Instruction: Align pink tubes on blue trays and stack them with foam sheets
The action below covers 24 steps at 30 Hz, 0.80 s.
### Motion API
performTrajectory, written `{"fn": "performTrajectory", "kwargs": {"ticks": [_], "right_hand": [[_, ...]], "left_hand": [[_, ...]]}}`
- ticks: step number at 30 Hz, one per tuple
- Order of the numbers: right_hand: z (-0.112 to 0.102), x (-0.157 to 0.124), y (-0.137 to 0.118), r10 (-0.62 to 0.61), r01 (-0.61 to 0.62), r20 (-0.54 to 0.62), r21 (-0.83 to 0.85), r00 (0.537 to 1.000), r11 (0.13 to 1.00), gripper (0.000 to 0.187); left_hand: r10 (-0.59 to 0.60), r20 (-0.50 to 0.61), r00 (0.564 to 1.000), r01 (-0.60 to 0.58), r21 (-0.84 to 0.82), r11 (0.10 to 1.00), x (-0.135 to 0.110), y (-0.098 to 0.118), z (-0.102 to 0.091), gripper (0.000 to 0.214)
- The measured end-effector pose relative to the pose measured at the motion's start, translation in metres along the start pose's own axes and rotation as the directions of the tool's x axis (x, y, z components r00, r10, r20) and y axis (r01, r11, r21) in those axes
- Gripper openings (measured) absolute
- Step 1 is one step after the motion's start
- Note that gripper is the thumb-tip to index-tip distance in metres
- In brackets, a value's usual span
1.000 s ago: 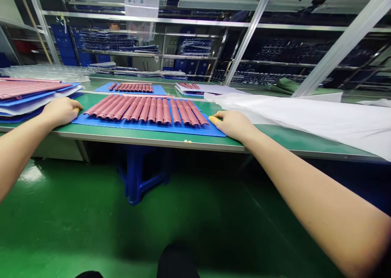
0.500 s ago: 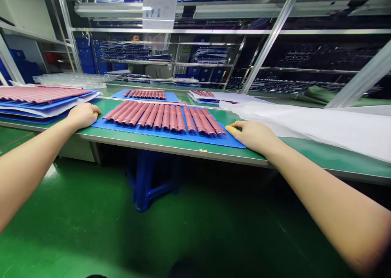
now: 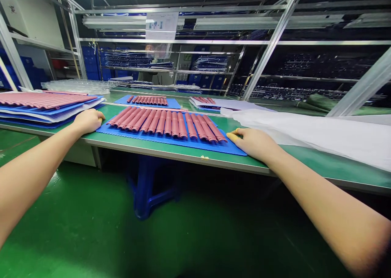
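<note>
A flat blue sheet [image 3: 214, 146] lies on the green bench top, close to its front edge. Across it rests a row of several reddish, half-round channel pieces [image 3: 159, 122], side by side with a narrow gap right of the middle. My left hand [image 3: 88, 121] is closed at the sheet's left end, its fingertips partly hidden. At the right end, my right hand [image 3: 255, 141] pinches the sheet's edge between thumb and fingers. Yellow coverings show on fingertips of both hands.
On the left stands a stack of sheets [image 3: 70, 111] topped with more reddish pieces. Behind lies another loaded blue sheet [image 3: 174, 103]. White wrapping [image 3: 320, 131] spreads over the right side. Metal frame posts [image 3: 271, 46] rise from the bench; a blue stool [image 3: 143, 192] stands beneath.
The whole scene sits slightly lower in view, as my head has tilted up a little. Both hands keep their places at the ends of the blue sheet.
</note>
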State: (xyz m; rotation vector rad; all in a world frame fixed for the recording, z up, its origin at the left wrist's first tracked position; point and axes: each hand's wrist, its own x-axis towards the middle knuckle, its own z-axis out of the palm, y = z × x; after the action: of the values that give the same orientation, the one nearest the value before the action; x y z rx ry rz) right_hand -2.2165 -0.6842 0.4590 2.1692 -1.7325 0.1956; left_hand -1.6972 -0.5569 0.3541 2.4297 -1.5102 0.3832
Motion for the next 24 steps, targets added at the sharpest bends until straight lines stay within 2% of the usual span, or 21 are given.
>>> {"fn": "performTrajectory", "kwargs": {"ticks": [3, 7, 15, 24], "right_hand": [[-0.005, -0.005, -0.006, 0.062, -0.065, 0.077, 0.033, 0.995, 0.997, 0.05], [-0.008, -0.005, -0.009, 0.065, -0.068, 0.09, 0.027, 0.994, 0.997, 0.051], [-0.008, -0.002, -0.006, 0.056, -0.059, 0.073, 0.034, 0.996, 0.998, 0.052], [0.001, 0.007, 0.006, -0.018, 0.018, -0.003, 0.061, 1.0, 0.998, 0.05]], "left_hand": [[-0.003, -0.017, 1.0, 0.003, -0.031, 1.0, 0.0, 0.001, 0.002, 0.057], [-0.008, -0.043, 0.999, 0.006, -0.047, 0.999, 0.0, 0.003, 0.006, 0.057], [-0.006, -0.056, 0.998, 0.002, -0.059, 0.998, 0.0, 0.003, 0.006, 0.056], [-0.002, -0.066, 0.998, -0.003, -0.071, 0.997, 0.001, 0.003, 0.008, 0.053]]}}
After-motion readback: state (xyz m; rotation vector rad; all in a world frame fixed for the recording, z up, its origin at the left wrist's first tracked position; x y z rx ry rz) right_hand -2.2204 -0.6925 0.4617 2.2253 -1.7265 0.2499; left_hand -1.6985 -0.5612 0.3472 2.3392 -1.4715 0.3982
